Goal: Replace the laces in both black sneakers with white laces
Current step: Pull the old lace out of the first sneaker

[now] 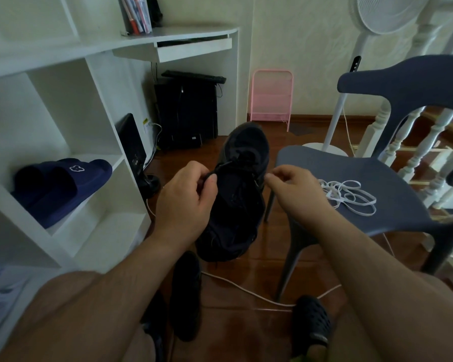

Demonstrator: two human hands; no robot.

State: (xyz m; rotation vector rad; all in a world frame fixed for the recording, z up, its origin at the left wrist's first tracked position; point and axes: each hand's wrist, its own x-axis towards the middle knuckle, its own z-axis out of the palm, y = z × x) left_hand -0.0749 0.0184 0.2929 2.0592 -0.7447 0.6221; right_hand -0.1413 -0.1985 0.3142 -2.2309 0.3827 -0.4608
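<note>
Wooden floor beside white shelves. A black sneaker [239, 194] is held above it; the left hand [186, 197] pinches its black lace [221, 167], the right hand [292, 190] pinches something unclear. Limp white laces [348, 195] lie mid-seat on a grey chair [324, 165]; best grasped by their tips.

I see the sneaker [242, 189] between my hands, toe away from me. The laces [347, 195] lie on the chair [351, 173] to its right; slippers [60, 186] sit in the shelf [71, 231] left.
</note>
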